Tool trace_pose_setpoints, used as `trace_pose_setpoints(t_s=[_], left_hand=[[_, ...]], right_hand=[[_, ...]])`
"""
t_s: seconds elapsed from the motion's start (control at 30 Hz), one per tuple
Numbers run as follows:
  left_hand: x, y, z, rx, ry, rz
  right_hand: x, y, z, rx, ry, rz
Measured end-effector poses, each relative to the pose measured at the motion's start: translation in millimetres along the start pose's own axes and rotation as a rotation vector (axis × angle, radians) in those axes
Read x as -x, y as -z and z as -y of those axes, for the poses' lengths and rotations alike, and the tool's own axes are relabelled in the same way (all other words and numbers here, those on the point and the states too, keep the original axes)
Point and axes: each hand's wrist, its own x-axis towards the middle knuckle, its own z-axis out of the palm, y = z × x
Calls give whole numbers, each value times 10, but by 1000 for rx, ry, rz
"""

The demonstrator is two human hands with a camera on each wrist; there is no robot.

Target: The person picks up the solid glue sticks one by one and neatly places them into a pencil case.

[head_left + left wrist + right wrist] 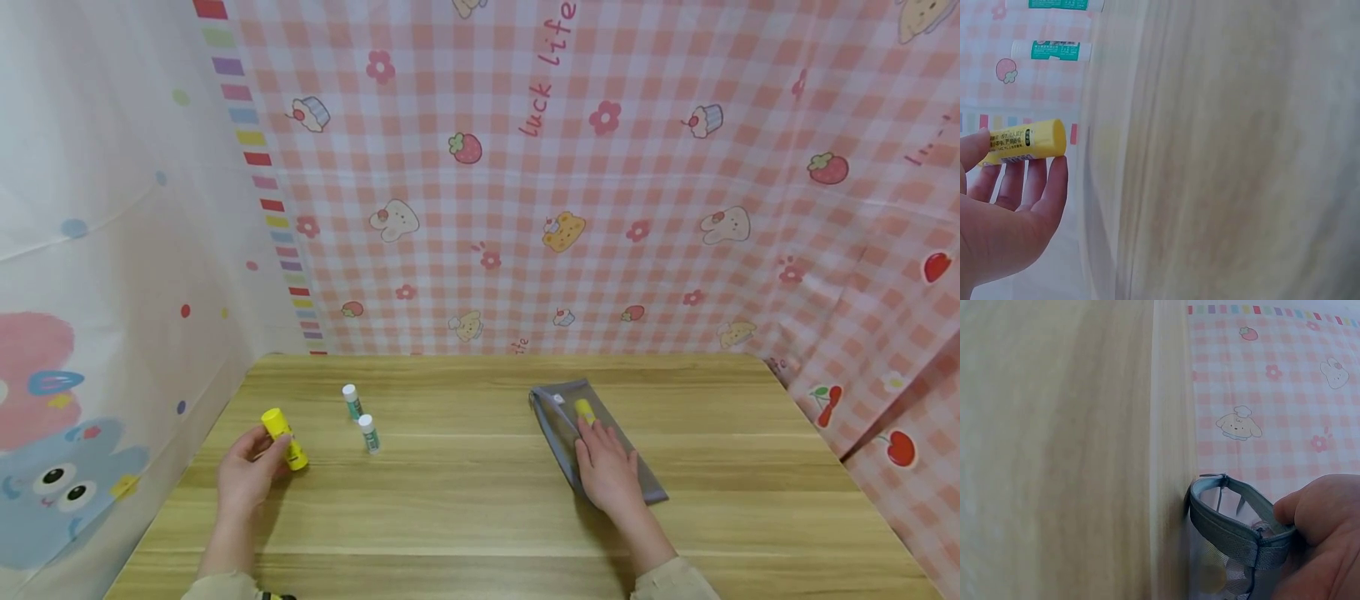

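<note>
My left hand (247,475) grips a yellow glue stick (286,439) at the table's left side, holding it tilted between thumb and fingers. Two white-capped glue sticks with green labels stand a little beyond: one farther back (352,402), one nearer (368,434). On the right, a grey mesh zip pouch (637,477) lies slantwise under my right hand (609,471). In the right wrist view, that hand's thumb holds the pouch's edge, and its mouth (1229,528) gapes. Another yellow glue stick (583,409) shows in the pouch beyond my fingertips; its lower part is hidden.
The wood-grain table (450,500) runs back to a pink checked curtain (487,200). White printed cloth (127,250) hangs along the left side. A small black and yellow item (279,596) shows by the left sleeve at the bottom edge.
</note>
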Motion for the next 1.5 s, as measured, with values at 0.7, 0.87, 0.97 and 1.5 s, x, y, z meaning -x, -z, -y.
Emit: trace_pose_setpoints(t_s=[0.7, 0.87, 0.97, 1.5], left_hand=[[88, -136, -64, 102, -98, 84], [109, -173, -106, 70, -84, 89], [129, -196, -145, 77, -69, 94], [249, -370, -281, 54, -81, 169]], right_hand=[[-8, -30, -26, -6, 8, -13], [-11, -25, -17, -3, 7, -12], [-8, -18, -16, 0, 6, -12], [-5, -9, -15, -5, 11, -11]])
